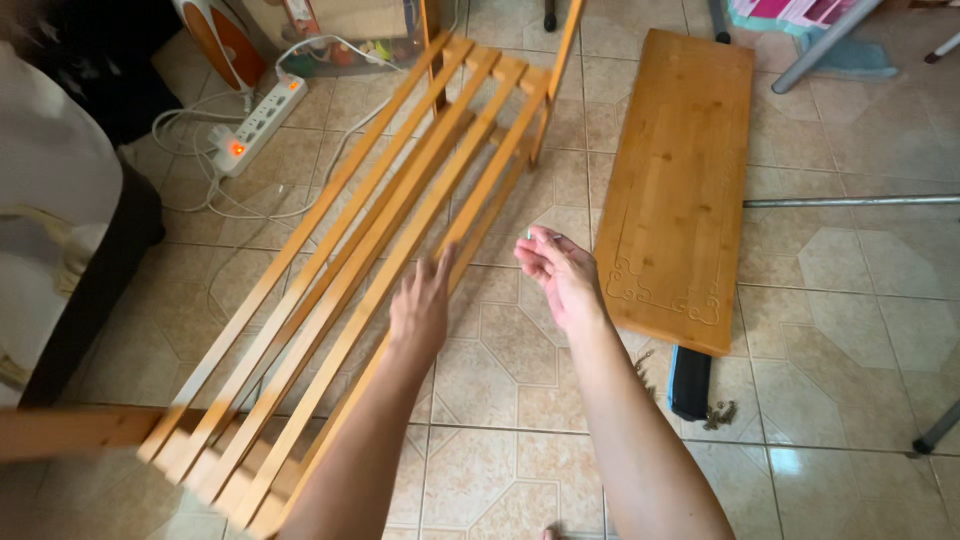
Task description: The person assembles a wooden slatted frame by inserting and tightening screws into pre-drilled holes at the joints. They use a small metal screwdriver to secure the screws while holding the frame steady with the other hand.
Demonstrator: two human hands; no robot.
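Note:
A slatted wooden rack (350, 260) lies across the tiled floor, running from lower left to the upper middle. My left hand (422, 305) reaches toward its right-hand slats, fingers together and extended, just over or touching a slat; it holds nothing that I can see. My right hand (560, 275) hovers to the right of the rack, palm up with fingers loosely curled, and a small pale item sits at the fingertips; it is too small to identify. A flat wooden board (680, 170) with carved corner trim lies on the floor to the right of my right hand.
A white power strip (258, 125) with a lit switch and cables lies at the upper left by a fan base (222, 40). A dark flat object (690, 382) and small screws (722, 413) lie below the board. Metal tubes (850, 201) cross the right side. Dark furniture stands left.

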